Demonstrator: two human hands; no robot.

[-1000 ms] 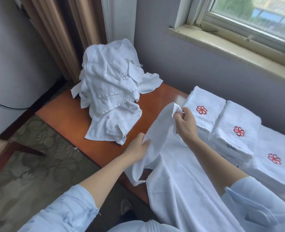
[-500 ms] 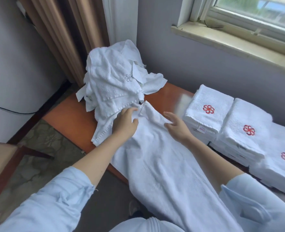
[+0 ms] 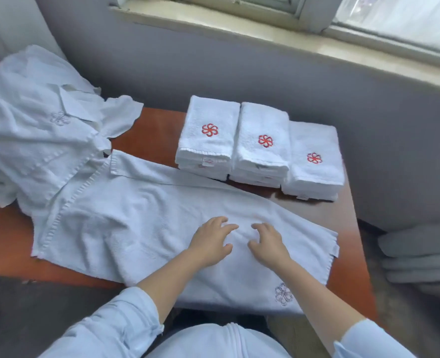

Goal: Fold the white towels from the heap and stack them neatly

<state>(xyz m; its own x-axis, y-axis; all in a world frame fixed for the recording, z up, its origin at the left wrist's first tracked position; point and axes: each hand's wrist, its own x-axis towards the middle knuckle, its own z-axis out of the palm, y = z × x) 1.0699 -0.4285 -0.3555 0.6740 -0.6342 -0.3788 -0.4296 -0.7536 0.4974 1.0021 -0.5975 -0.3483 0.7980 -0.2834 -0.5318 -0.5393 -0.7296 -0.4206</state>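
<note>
Head view: towel (image 3: 136, 215) flat on table (image 3: 151, 135), long axis left to right, logo end rightward. Left hand (image 3: 211, 242), right hand (image 3: 269, 245) pressing mid-towel; fingers splayed, gripping nothing.

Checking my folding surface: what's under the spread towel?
The wooden table shows around the spread towel, so it lies on that. Its left edge meets the towel heap. Anything beneath is covered.

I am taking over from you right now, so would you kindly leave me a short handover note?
Left hand and right hand: both open, resting side by side on the middle of the spread towel.
It lies flat, unfolded, across the table; the heap sits at its left end.
Done: three folded stacks by the wall.
Left: fold this towel, stack it, then work through the heap.
</note>
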